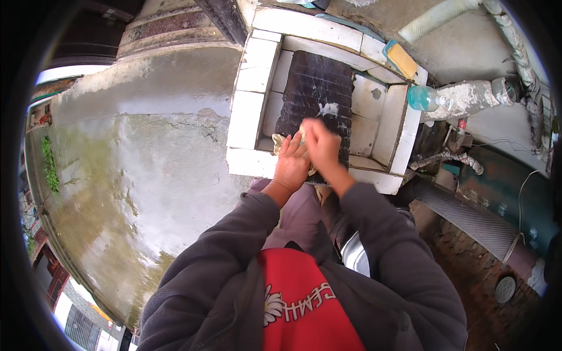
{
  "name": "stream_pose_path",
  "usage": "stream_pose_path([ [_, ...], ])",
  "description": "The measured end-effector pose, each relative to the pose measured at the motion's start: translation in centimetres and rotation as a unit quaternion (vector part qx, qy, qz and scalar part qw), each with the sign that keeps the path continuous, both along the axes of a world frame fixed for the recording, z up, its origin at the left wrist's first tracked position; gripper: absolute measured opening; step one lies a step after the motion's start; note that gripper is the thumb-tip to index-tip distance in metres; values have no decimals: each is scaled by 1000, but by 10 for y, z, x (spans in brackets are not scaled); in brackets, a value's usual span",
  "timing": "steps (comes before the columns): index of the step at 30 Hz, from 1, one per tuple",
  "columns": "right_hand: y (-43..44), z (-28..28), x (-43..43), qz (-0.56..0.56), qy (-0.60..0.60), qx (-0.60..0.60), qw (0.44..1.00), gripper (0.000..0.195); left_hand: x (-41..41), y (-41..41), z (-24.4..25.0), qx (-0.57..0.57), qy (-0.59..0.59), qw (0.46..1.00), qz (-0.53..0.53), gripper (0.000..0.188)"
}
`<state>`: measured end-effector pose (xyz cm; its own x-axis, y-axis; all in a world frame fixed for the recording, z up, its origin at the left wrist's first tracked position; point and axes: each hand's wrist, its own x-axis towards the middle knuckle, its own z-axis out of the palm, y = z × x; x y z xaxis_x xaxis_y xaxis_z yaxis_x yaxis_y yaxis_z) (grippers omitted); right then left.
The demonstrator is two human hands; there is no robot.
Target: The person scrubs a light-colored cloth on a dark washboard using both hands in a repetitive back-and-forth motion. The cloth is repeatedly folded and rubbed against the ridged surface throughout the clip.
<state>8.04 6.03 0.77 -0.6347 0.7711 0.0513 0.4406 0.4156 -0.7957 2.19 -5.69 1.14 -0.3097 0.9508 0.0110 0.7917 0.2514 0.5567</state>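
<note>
A dark ridged washboard slab (317, 83) lies across a white-tiled outdoor sink (248, 112), with a patch of white suds (328, 109) on it. At its near end, a pale crumpled cloth (277, 143) is partly hidden under my hands. My left hand (293, 163) presses flat on the cloth with its fingers spread a little. My right hand (324, 142), blurred, is curled just to the right, touching my left fingers; a bit of the cloth shows at its fingertips.
On the sink's right rim are a yellow and blue brush or sponge (401, 59) and a teal-tinted plastic bottle (422, 98). A crusted pipe (472, 98) stands beyond. Below my right arm is a shiny metal basin (355, 255). Wet concrete (175, 166) spreads to the left.
</note>
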Motion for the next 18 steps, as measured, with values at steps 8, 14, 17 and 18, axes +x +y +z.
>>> stream_pose_path([
  [8,93,-51,-28,2,-91,97,991,16,0,15,8,46,-3,999,9,41],
  [14,13,-16,16,72,28,103,992,14,-4,0,4,-9,-20,1000,2,36],
  [17,108,-50,-24,77,-165,123,975,18,-2,7,8,26,-3,1000,5,46],
  [18,132,-58,-25,31,-180,139,973,19,2,6,10,25,-11,1000,2,47],
])
